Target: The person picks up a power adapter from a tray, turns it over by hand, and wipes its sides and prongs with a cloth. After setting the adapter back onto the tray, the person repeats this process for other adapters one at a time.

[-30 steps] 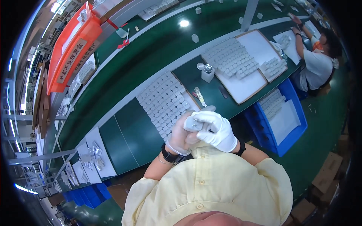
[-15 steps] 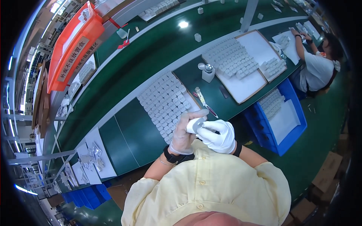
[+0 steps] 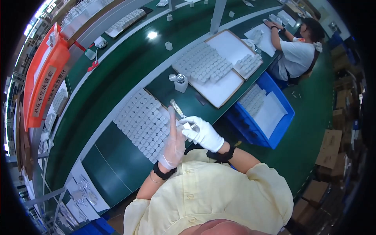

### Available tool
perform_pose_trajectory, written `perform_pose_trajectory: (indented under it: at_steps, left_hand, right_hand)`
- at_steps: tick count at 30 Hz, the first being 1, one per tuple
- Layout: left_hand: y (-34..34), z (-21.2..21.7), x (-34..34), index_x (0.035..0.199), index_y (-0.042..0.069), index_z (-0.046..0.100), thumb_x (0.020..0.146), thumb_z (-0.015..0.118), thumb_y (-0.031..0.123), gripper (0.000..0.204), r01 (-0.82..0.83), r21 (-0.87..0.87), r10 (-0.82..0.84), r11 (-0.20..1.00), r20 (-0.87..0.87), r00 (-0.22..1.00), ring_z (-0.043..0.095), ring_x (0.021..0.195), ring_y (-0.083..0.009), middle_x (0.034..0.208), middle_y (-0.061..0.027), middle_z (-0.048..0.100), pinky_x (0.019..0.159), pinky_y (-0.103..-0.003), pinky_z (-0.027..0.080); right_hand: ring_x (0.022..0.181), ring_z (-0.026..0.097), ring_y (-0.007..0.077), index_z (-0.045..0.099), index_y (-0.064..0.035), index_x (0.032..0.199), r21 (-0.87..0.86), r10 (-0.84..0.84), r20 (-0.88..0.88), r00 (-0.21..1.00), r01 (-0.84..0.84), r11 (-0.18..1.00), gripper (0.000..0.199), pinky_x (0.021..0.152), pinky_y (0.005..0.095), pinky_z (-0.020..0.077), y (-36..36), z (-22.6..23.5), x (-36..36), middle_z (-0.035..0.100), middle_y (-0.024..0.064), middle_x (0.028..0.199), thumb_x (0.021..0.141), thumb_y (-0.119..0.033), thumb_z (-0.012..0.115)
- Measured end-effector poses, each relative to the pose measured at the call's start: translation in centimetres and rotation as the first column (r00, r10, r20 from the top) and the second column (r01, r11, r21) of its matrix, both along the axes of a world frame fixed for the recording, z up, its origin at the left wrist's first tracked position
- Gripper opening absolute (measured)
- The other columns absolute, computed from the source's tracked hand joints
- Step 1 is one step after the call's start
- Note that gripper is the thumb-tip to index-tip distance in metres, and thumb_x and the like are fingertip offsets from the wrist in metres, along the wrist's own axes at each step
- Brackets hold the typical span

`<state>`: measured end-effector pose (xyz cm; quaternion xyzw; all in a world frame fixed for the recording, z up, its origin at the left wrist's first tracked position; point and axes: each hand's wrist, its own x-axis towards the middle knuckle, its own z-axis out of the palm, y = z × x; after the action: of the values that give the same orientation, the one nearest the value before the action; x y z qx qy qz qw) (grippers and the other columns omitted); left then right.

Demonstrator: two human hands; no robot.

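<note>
head view, looking down past a pale yellow shirt: the left hand, in a thin clear glove, stands upright with its fingers stretched up and held together, palm turned toward the other hand. the right hand, in a white glove, is curled around a small white part pinched at its fingertips, right against the left palm; whether the left fingers also grip that part cannot be told. a slim metal-tipped tool lies on the green bench just beyond the fingertips of both hands. just left of the left fingers sits a tray of small white blocks, packed in rows. farther out from the fingertips stands a small white bottle with a round cap, and beyond it a second flat tray with more white blocks filling its left part. to the right of the right fingers, lower than the bench, is a blue bin holding white pieces and a sheet. well away at the far right end of the bench another person in a white shirt sits with a hand on the tabletop. an orange sign hangs far to the left.
</note>
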<state>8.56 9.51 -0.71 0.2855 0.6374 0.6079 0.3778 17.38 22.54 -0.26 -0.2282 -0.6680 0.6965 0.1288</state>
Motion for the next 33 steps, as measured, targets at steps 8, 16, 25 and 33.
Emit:
perform_pose_trajectory:
  at_steps: [8, 16, 25, 33]
  left_hand:
    - [-1.7, 0.1, -1.2, 0.154, 0.009, 0.016, 0.098, 0.051, 0.03, 0.069, -0.002, -0.236, -0.066, 0.972, -0.278, 0.958, 0.058, 0.088, -0.02, 0.108, -0.0121, 0.056, 0.075, -0.031, 0.049]
    - [-8.4, -2.5, -0.9, 0.135, 0.005, 0.052, 0.098, 0.052, 0.025, 0.043, -0.361, -0.321, 0.301, 0.876, -0.223, 0.927, 0.058, 0.078, -0.0129, 0.106, -0.0067, 0.061, 0.072, -0.026, 0.048]
    - [-10.5, -1.1, -2.1, 0.123, 0.002, 0.06, 0.098, 0.052, 0.023, 0.034, -0.647, -0.258, 0.693, 0.718, 0.165, 0.702, 0.056, 0.076, -0.0069, 0.098, -0.0016, 0.064, 0.064, -0.021, 0.043]
    - [-10.6, -0.8, -2.4, 0.117, 0.002, 0.064, 0.098, 0.053, 0.025, 0.032, -0.601, -0.221, 0.635, 0.768, 0.151, 0.757, 0.055, 0.075, -0.0061, 0.094, -0.0008, 0.064, 0.062, -0.02, 0.042]
  right_hand:
    - [0.093, 0.061, 0.0322, 0.062, -0.0043, 0.108, 0.92, -0.167, -0.026, 0.986, 0.089, 0.382, 0.026, 0.079, 0.0391, 0.0504, 16.9, -14.9, -3.4, 0.06, 0.0159, 0.098, 0.083, -0.01, 0.065]
    - [0.097, 0.058, 0.0379, 0.056, -0.0047, 0.108, 0.937, -0.18, 0.297, 0.938, -0.251, 0.242, 0.036, 0.081, 0.0446, 0.0496, 21.8, -19.4, -4.9, 0.056, 0.018, 0.108, 0.078, -0.019, 0.071]
    - [0.085, 0.064, 0.0339, 0.064, -0.0098, 0.104, 0.673, 0.379, 0.345, 0.859, -0.507, 0.538, 0.029, 0.071, 0.0437, 0.0518, 1.9, -10.1, -7.0, 0.061, 0.0148, 0.096, 0.084, -0.03, 0.069]
    - [0.083, 0.064, 0.0372, 0.055, -0.0118, 0.105, 0.73, 0.525, 0.461, 0.715, -0.642, 0.235, 0.023, 0.067, 0.0487, 0.0518, -3.0, -14.3, -8.5, 0.059, 0.0163, 0.099, 0.086, -0.023, 0.059]
